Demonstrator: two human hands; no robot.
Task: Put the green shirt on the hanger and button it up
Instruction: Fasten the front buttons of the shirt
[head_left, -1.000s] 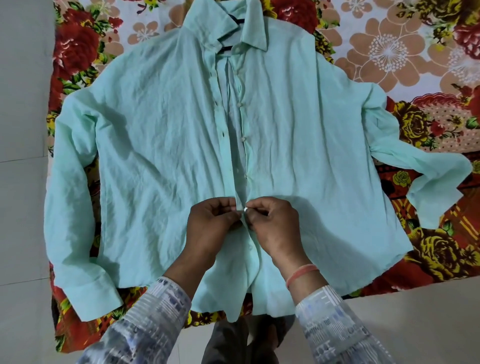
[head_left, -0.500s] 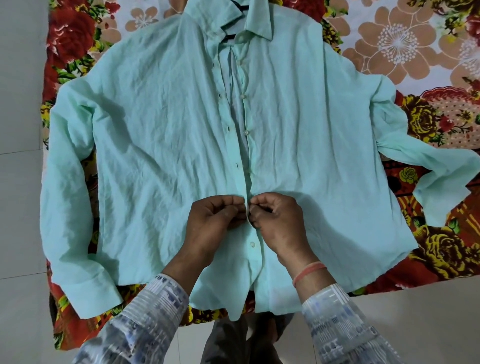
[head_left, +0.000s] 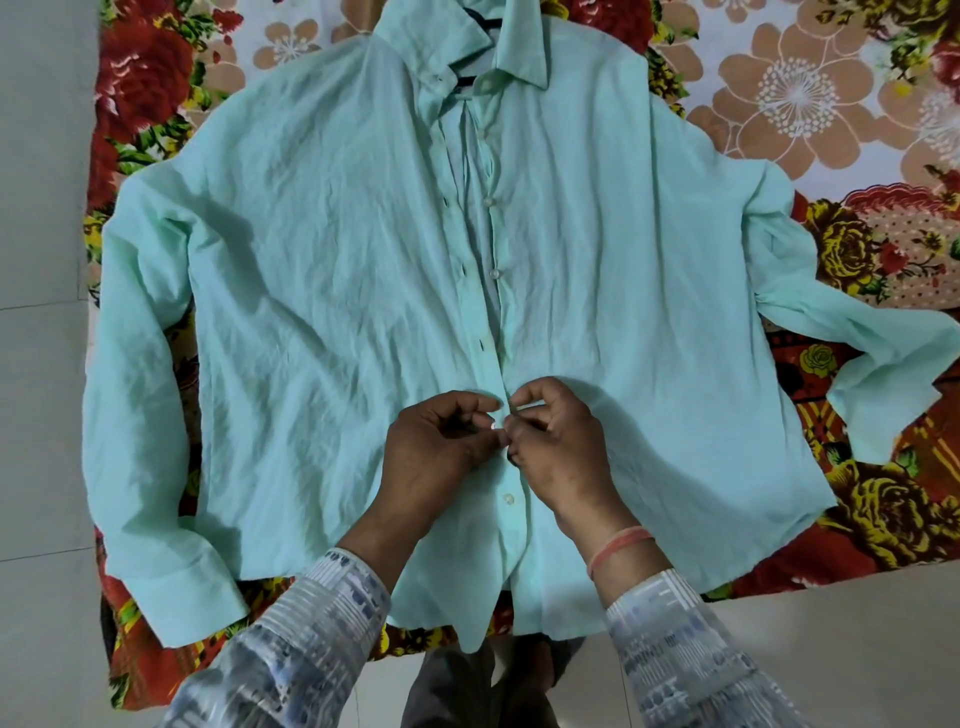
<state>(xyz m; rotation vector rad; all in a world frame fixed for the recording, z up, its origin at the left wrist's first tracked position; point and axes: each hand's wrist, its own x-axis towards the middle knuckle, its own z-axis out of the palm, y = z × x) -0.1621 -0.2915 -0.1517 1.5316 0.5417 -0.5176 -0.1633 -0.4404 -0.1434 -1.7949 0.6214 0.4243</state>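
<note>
I have the green shirt (head_left: 332, 322) flat on the floral bedsheet (head_left: 831, 104), collar away from me, the black hanger (head_left: 480, 26) showing at the neck. The placket runs straight away from my hands. My left hand (head_left: 436, 457) and right hand (head_left: 558, 457) meet on it, fingers pinched on one button, equally near. One fastened button lies nearer me; I count two open beyond, perhaps more.
</note>
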